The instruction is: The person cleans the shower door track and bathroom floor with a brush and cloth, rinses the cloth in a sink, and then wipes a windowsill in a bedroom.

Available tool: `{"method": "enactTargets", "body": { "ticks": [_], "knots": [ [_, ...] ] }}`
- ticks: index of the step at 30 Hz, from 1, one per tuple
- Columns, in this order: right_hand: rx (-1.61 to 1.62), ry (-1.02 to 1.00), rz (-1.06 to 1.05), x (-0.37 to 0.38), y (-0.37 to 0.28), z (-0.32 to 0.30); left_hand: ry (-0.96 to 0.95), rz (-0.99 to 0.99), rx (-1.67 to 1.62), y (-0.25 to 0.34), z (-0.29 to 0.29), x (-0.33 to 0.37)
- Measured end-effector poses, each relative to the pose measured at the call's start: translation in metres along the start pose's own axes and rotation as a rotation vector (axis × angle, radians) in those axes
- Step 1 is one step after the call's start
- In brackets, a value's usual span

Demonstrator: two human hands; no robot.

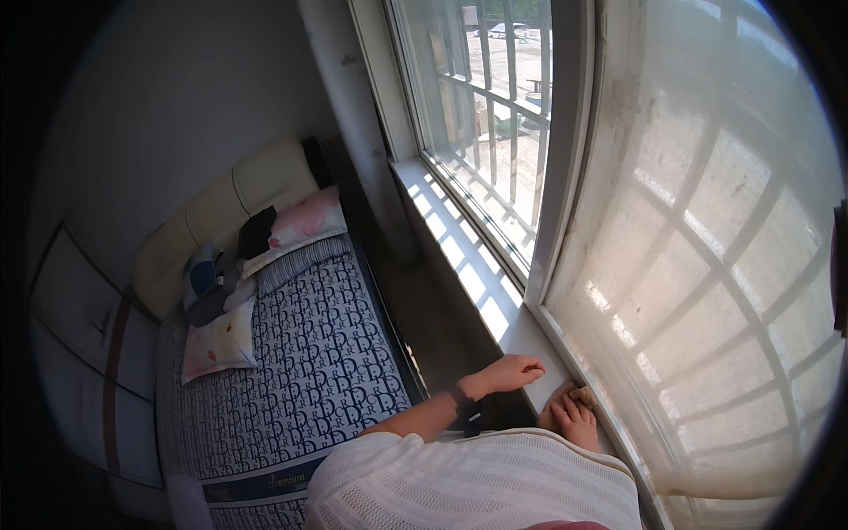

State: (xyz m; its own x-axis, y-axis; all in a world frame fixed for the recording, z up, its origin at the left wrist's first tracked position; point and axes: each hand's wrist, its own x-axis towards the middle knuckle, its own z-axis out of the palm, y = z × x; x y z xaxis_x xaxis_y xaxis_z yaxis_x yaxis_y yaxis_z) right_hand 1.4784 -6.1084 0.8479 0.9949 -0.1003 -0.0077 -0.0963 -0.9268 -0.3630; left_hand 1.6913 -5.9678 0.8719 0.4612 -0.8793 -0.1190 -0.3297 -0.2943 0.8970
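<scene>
My right hand (579, 426) is at the near end of the white window sill (549, 386), its fingers bent over a brown cloth (581, 396) pressed against the sill by the window frame. Part of the cloth is hidden under the fingers. Just left of it, my left hand (512, 373) hovers over the sill's inner edge, fingers curled in, with nothing showing in them. A dark band (468, 408) circles the left wrist.
A barred window (495, 115) rises beyond the sill, and a dusty, sunlit pane (707, 265) stands close on the right. To the left is a bed (309, 353) with a patterned cover, several pillows (305, 231) and a cream headboard (216, 208). A wardrobe (79, 353) stands far left.
</scene>
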Motion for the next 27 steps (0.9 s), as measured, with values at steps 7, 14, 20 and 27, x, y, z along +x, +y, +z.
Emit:
{"method": "enactTargets", "body": {
  "ticks": [7,14,20,27],
  "knots": [
    [-0.023,0.046,-0.063,0.126,-0.046,0.010,-0.047,0.026,0.106,-0.034,-0.095,0.029],
    [0.082,0.162,0.010,0.214,-0.086,0.013,-0.146,0.040,0.232,-0.051,-0.160,0.047],
    [0.124,0.196,0.072,0.197,-0.081,0.028,-0.133,0.074,0.206,-0.055,-0.160,0.059],
    [0.134,0.239,0.081,0.169,-0.082,0.022,-0.238,0.197,0.133,-0.043,-0.138,0.069]
  ]
}}
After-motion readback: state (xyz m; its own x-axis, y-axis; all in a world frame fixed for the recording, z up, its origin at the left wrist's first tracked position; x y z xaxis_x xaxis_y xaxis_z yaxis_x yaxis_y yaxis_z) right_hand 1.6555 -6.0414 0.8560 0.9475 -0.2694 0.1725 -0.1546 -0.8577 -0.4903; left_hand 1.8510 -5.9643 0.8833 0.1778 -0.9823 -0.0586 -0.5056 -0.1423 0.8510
